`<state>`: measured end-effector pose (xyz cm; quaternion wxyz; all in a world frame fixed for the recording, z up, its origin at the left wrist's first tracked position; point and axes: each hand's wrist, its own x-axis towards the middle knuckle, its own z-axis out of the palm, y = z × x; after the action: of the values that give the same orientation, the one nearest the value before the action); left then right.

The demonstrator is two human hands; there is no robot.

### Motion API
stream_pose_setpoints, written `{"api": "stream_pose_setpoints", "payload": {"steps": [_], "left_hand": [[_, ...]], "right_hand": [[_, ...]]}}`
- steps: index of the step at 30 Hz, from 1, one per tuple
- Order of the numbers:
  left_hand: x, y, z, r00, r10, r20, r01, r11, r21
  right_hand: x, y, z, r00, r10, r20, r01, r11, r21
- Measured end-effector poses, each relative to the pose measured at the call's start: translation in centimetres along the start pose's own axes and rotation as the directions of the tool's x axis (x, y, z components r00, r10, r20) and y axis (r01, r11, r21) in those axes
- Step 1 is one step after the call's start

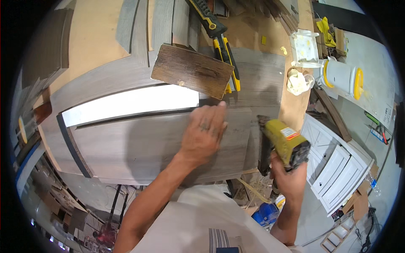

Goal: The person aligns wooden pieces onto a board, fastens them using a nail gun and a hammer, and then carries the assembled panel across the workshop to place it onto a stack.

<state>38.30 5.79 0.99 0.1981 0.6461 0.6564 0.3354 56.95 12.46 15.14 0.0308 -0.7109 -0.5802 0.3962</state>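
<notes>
In the head view, gripping the nailer (286, 141) in the right hand (289, 177), with fingers wrapped round its handle, near the right end of the grey panel (168, 145). Laying the left hand (203, 128) on the panel with fingers bent, just beside the right end of the white strip (135, 103); unable to tell whether pinching anything beneath. Facing, beyond the left hand, a brown board (192, 69) laid partly over a yellow-and-black tool (231, 63). Having, along the right edge of the bench (294, 114), a white tray (305, 49) and a pale lump (297, 82); past these, a bucket (341, 76).

A yellow-rimmed bucket (341, 78) and white cabinet (333, 175) stand right.
</notes>
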Motion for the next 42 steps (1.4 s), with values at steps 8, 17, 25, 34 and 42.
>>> {"api": "stream_pose_setpoints", "payload": {"steps": [8, 17, 25, 34, 42], "left_hand": [[-3.5, -2.6, -6.3, 0.993, -0.116, 0.028, 0.100, 0.939, 0.328], [-5.2, -5.3, -9.5, 0.977, -0.213, 0.023, 0.183, 0.886, 0.427], [-11.9, -12.2, -15.6, 0.898, -0.255, -0.358, 0.416, 0.756, 0.505], [-23.2, -15.4, -21.8, 0.643, -0.580, -0.500, 0.763, 0.543, 0.352], [-24.6, -15.6, -23.1, 0.405, -0.804, -0.436, 0.819, 0.531, -0.217]], "right_hand": [[2.9, 1.8, 1.3, 0.980, 0.072, -0.187, -0.132, 0.935, -0.330], [4.6, 6.6, 5.9, 0.913, -0.278, -0.299, 0.181, 0.932, -0.315], [0.4, 8.2, 6.6, 0.767, -0.446, -0.461, 0.398, 0.895, -0.204], [-6.0, 10.5, 11.5, 0.911, -0.195, -0.363, 0.276, 0.943, 0.186], [-7.0, 10.4, 12.0, 0.938, -0.240, -0.252, 0.251, 0.968, 0.012]]}}
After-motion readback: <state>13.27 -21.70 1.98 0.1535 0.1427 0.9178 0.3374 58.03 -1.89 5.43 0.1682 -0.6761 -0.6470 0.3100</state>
